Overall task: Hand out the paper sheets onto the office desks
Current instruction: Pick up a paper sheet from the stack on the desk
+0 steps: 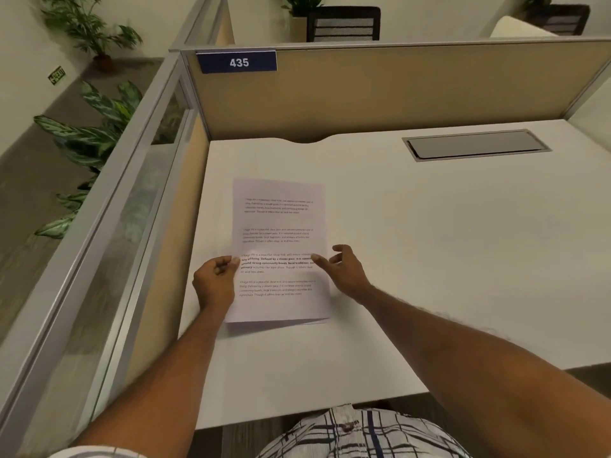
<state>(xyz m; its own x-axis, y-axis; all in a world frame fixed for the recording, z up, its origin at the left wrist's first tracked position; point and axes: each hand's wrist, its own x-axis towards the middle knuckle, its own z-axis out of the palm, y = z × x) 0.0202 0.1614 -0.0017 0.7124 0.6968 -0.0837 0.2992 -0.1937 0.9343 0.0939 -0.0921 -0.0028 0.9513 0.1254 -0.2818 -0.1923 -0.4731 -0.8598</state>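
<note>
The desk (429,242) is a broad, smooth, matt white slab walled by tan fabric partitions, and the printed paper sheets (281,226) lie flat on it just left of its middle, well short of the grey metal cable hatch (476,145); this desk looks served, while other desks cannot be judged. A second edge peeping out at the near end suggests several thin, crisp leaves. The left hand (215,282) pinches the sheets' left edge in a closed grip, and the right hand (344,271) rests spread open, holding nothing, at their right edge.
</note>
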